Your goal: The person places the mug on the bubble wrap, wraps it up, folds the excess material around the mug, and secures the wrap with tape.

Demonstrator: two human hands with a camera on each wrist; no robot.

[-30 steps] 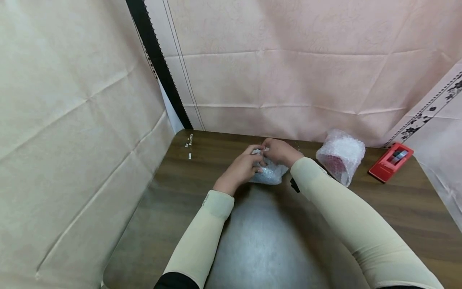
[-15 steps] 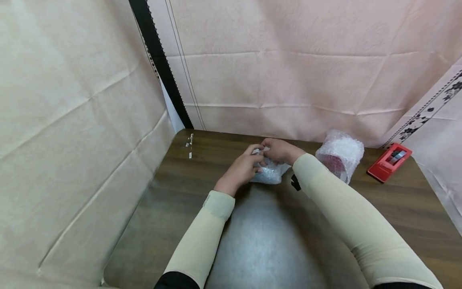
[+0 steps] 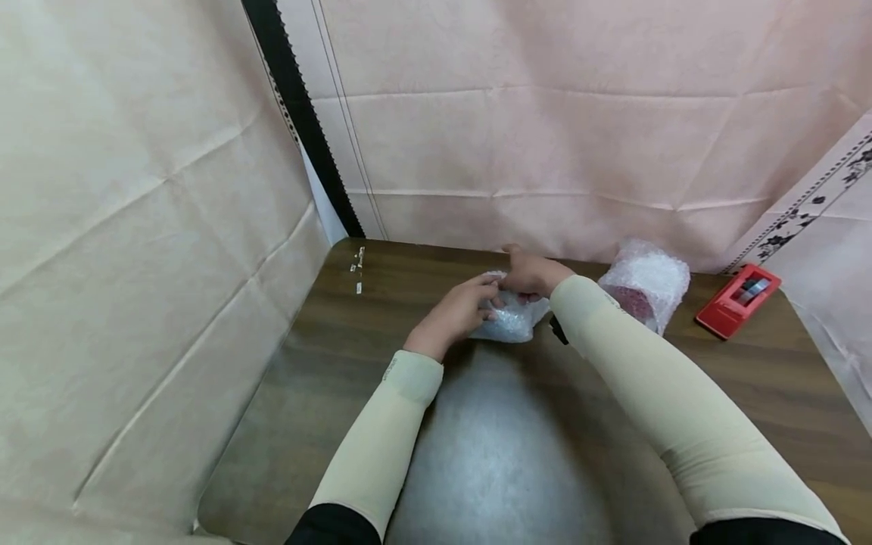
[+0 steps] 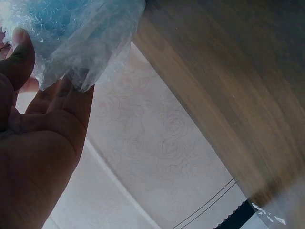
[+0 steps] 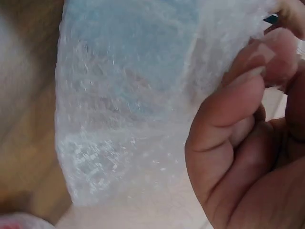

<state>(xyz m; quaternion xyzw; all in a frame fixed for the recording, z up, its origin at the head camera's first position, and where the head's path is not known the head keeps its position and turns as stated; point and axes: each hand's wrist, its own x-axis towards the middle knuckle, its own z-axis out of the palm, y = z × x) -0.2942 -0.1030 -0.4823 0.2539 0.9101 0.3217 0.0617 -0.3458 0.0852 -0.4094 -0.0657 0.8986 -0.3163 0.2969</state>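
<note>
A bubble-wrapped package [image 3: 512, 324] is between my hands at the back of the table, with something light blue showing through the wrap. My left hand [image 3: 455, 313] holds its left side. In the left wrist view the thumb lies against the bubble wrap [image 4: 90, 40] and the other fingers are behind it. At the top right of the package is my right hand [image 3: 534, 274], its index finger pointing away. The right wrist view shows its other fingers [image 5: 224, 114] curled at the edge of the wrap [image 5: 119, 95]. The thing inside is blurred by the plastic.
Another bubble-wrapped bundle [image 3: 647, 280], reddish inside, sits right of my right hand. A red tape dispenser [image 3: 739, 301] stands beyond it, near the table's right edge. Small white scraps [image 3: 359, 288] lie at the back left. Pale cloth [image 3: 436, 151] hangs behind the table.
My right hand has shifted from pinching at the top of the package, and its index finger now stretches away. The left hand keeps its hold, with the package nearly in place.
</note>
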